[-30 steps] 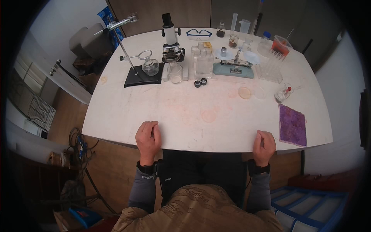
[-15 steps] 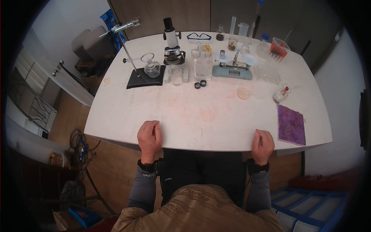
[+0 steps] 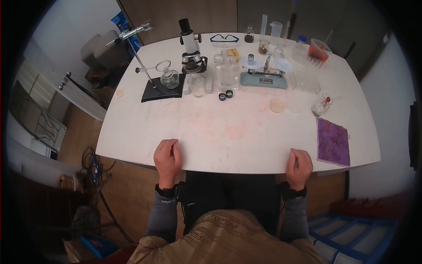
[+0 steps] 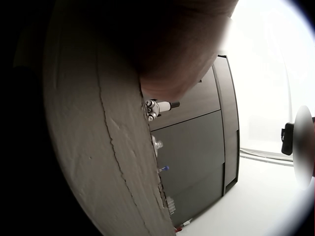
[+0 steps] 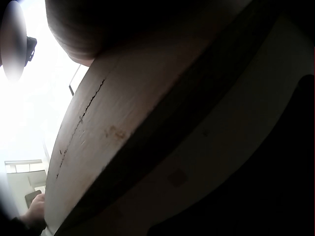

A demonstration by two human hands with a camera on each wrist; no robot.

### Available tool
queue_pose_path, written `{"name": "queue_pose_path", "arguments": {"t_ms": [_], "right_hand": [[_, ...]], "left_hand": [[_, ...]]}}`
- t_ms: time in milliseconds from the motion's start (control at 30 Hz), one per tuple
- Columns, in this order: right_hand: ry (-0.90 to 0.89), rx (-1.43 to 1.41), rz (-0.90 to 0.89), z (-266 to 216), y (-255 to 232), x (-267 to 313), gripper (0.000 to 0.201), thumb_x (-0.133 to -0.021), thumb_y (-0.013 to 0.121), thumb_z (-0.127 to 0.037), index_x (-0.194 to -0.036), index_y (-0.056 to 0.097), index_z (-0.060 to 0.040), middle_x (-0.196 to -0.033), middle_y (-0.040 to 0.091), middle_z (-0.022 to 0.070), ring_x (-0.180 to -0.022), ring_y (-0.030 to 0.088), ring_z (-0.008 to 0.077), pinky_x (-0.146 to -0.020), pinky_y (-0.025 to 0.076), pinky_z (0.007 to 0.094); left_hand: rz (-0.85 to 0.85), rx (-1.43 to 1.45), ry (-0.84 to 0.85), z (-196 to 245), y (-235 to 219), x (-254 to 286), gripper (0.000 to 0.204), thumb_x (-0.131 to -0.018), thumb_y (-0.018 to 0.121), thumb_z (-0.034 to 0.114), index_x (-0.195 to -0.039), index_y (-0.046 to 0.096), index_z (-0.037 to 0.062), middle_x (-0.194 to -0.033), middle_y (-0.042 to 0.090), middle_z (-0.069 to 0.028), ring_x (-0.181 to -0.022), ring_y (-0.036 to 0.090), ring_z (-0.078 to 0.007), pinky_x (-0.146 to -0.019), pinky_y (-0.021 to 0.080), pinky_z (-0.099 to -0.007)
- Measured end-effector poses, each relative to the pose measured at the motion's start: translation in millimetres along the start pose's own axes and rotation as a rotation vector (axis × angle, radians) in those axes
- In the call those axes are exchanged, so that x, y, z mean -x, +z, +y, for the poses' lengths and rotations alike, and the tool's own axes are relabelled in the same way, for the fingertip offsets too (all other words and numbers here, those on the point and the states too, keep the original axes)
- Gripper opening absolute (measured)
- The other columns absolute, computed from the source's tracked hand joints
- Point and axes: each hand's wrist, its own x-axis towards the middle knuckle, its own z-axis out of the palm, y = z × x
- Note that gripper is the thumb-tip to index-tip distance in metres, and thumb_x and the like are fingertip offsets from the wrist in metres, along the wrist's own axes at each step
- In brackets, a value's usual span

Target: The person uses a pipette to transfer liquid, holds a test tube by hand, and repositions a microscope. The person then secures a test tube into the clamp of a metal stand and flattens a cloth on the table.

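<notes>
At the near edge of the white table (image 3: 198, 127), my left hand (image 3: 168, 156) rests with its fingers loosely curled and nothing held. My right hand (image 3: 300, 165) lies the same way farther right, beside a purple square cloth (image 3: 332, 141). In the left wrist view, the underside of the left hand (image 4: 182, 73) shows dark against the cracked tabletop edge. The right hand (image 5: 69, 29) appears partly, in shadow, at the top of the right wrist view.
Toward the back stand a retort stand (image 3: 149, 72), a round flask (image 3: 169, 79), a microscope (image 3: 190, 46), clear bottles (image 3: 227, 75) and a balance scale (image 3: 263, 80). Two black rings (image 3: 222, 96), a shallow dish (image 3: 277, 105) and a small glass vessel (image 3: 317, 110) are closer. Goggles (image 3: 224, 40) lie behind.
The head view shifts slightly, so the table and its items sway a little in the picture. Both hands stay at the table edge in the same pose.
</notes>
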Motion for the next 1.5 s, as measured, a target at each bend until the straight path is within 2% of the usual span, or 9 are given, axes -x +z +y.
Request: {"name": "queue_pose_path", "arguments": {"t_ms": [100,167,300,367,867,1500], "right_hand": [[0.0,0.001,0.002,1.1,1.1,2.5,0.012,-0.09,0.07,0.004,-0.101,0.074,0.0024,-0.09,0.072,0.0163,-0.077,0.069,0.0305,-0.068,0.055,0.0383],[-0.01,0.0,0.013,0.8,0.9,1.8,0.012,-0.09,0.07,0.004,-0.101,0.074,0.0023,-0.09,0.072,0.0163,-0.077,0.069,0.0306,-0.067,0.055,0.0384],[-0.004,0.004,0.004,-1.0,1.6,1.2,0.011,-0.09,0.07,0.004,-0.101,0.074,0.0024,-0.09,0.071,0.0161,-0.077,0.069,0.0304,-0.067,0.056,0.0384],[-0.006,0.013,0.003,-1.6,2.1,0.7,0.011,-0.09,0.07,0.004,-0.101,0.074,0.0024,-0.09,0.071,0.016,-0.077,0.069,0.0303,-0.068,0.056,0.0385],[0.06,0.054,-0.038,-6.6,5.4,-0.2,0.009,-0.094,0.068,0.001,-0.101,0.074,0.0035,-0.089,0.07,0.0158,-0.079,0.068,0.0303,-0.07,0.054,0.0377],[0.069,0.04,-0.043,-3.8,6.1,2.6,0.009,-0.096,0.067,0.002,-0.102,0.074,0.0034,-0.091,0.071,0.0162,-0.081,0.068,0.0303,-0.073,0.054,0.0378]], "left_hand": [[-0.01,0.013,-0.018,0.4,0.8,1.0,0.009,-0.094,0.064,-0.001,-0.1,0.07,-0.0012,-0.087,0.069,-0.016,-0.074,0.067,-0.03,-0.067,0.052,-0.0371],[0.044,0.016,0.047,-1.4,2.9,-0.7,0.009,-0.091,0.065,-0.004,-0.098,0.07,0.0003,-0.082,0.067,-0.0139,-0.066,0.063,-0.0288,-0.061,0.05,-0.0378],[0.043,0.008,0.068,-2.4,-0.1,-0.7,0.009,-0.092,0.065,-0.003,-0.098,0.07,0.0001,-0.082,0.067,-0.014,-0.067,0.063,-0.0289,-0.062,0.05,-0.0377],[-0.006,0.008,0.001,-2.2,-1.5,1.1,0.009,-0.094,0.064,-0.002,-0.099,0.07,-0.0013,-0.087,0.07,-0.016,-0.075,0.067,-0.0307,-0.067,0.053,-0.0369],[0.037,0.079,0.03,-5.7,-2.3,-0.6,0.009,-0.09,0.066,-0.004,-0.098,0.07,-0.0001,-0.083,0.068,-0.0135,-0.067,0.064,-0.0293,-0.06,0.051,-0.0373],[0.03,0.07,0.041,-6.6,-3.5,-0.7,0.01,-0.089,0.067,-0.003,-0.097,0.07,0.0004,-0.084,0.068,-0.0128,-0.068,0.065,-0.0296,-0.061,0.052,-0.0381]]}}
